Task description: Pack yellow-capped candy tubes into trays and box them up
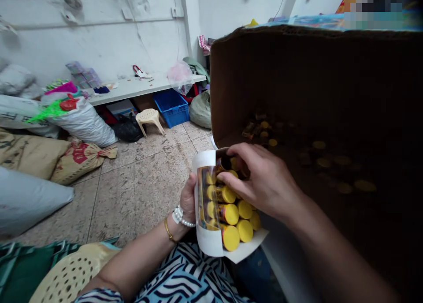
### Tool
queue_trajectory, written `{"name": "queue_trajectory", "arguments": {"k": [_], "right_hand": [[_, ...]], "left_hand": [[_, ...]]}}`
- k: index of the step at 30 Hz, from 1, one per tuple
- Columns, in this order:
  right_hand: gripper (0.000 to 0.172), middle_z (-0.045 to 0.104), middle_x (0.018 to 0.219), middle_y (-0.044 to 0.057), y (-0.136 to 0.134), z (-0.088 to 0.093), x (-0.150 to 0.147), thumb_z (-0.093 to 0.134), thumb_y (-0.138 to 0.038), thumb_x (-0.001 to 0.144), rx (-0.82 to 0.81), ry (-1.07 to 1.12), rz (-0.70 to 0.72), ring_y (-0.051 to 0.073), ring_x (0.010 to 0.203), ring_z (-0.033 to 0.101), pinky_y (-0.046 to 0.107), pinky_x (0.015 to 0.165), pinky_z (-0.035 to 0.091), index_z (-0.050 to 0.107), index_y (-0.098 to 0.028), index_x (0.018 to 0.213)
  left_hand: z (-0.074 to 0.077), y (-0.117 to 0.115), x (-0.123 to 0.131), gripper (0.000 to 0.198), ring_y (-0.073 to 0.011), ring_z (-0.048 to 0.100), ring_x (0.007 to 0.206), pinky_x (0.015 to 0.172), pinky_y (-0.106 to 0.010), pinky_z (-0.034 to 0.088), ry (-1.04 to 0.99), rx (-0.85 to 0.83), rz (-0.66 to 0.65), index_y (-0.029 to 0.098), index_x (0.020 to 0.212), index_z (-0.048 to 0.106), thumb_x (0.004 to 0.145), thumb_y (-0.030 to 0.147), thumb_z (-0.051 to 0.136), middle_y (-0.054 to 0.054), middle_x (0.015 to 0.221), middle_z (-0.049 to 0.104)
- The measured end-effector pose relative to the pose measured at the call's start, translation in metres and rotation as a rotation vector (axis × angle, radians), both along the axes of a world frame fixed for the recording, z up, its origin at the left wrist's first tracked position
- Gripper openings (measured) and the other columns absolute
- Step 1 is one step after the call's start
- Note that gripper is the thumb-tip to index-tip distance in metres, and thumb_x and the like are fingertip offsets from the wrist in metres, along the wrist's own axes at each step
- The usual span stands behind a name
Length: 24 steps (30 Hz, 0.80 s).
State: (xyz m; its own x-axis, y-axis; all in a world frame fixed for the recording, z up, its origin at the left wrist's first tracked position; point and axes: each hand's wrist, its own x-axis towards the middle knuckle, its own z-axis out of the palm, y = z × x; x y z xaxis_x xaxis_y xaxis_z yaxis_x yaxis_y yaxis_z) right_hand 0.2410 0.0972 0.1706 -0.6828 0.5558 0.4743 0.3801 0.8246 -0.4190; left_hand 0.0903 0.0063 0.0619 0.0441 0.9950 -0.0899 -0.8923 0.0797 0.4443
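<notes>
My left hand [188, 200] grips the left side of a white cardboard display box [210, 245] with a clear window, tilted above my lap. Rows of small cylindrical tubs [231, 237] with yellow lids and dark printed labels fill much of it. At the box's far end, my right hand [266, 179] reaches over the open side. Its thumb and fingers are curled round a small dark-labelled tub [243, 169], mostly hidden by the hand. Close by, a dark round end [225, 163] of another piece shows in the box.
A large carton [228, 73] opens at my right, with loose yellow-lidded tubs [319, 144] scattered inside. Ahead are a cream stool [147, 116], a blue crate [172, 109] and a low white bench [132, 87]. Filled sacks [84, 122] line the left. A perforated cream stool seat [71, 272] is beside me.
</notes>
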Motion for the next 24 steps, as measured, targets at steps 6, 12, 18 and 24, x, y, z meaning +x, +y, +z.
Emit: {"name": "queue_trajectory", "arguments": {"k": [6,12,18,24], "right_hand": [[0.03,0.065,0.098,0.008,0.002,-0.006,-0.007,0.072,-0.042,0.082,0.1,-0.223,-0.176,0.027,0.097,0.058,0.037,0.081,0.044,0.069,-0.019,0.101],[0.022,0.064,0.093,0.006,-0.002,0.0,-0.008,0.069,-0.039,0.085,0.053,-0.198,-0.184,0.022,0.091,0.058,0.032,0.076,0.043,0.069,-0.018,0.09],[0.038,0.069,0.104,0.01,0.057,0.0,0.027,0.057,-0.051,0.091,-0.033,-0.292,-0.55,0.023,0.09,0.065,0.032,0.071,0.044,0.066,-0.017,0.105],[0.031,0.075,0.1,0.011,0.11,-0.049,0.046,0.072,-0.039,0.079,-0.238,-0.653,-0.493,0.024,0.093,0.069,0.029,0.071,0.046,0.074,-0.017,0.101]], "left_hand": [[-0.012,0.001,0.002,0.058,-0.0392,0.06,0.123,0.109,-0.06,0.041,-0.006,-0.062,-0.008,0.014,0.119,0.066,0.082,0.058,0.067,-0.016,0.118,0.072],[-0.021,0.001,-0.006,0.051,-0.0353,0.056,0.13,0.116,-0.058,0.033,-0.007,0.032,-0.107,0.018,0.122,0.067,0.089,0.055,0.057,-0.012,0.12,0.073],[-0.02,0.003,-0.024,0.064,-0.0321,0.037,0.145,0.122,-0.054,0.021,-0.1,0.261,-0.259,0.022,0.138,0.056,0.095,0.063,0.033,-0.011,0.143,0.058],[-0.007,0.005,-0.022,0.057,-0.0302,0.034,0.147,0.123,-0.055,0.014,-0.148,0.357,-0.311,0.025,0.139,0.055,0.098,0.053,0.027,-0.01,0.148,0.054]]}}
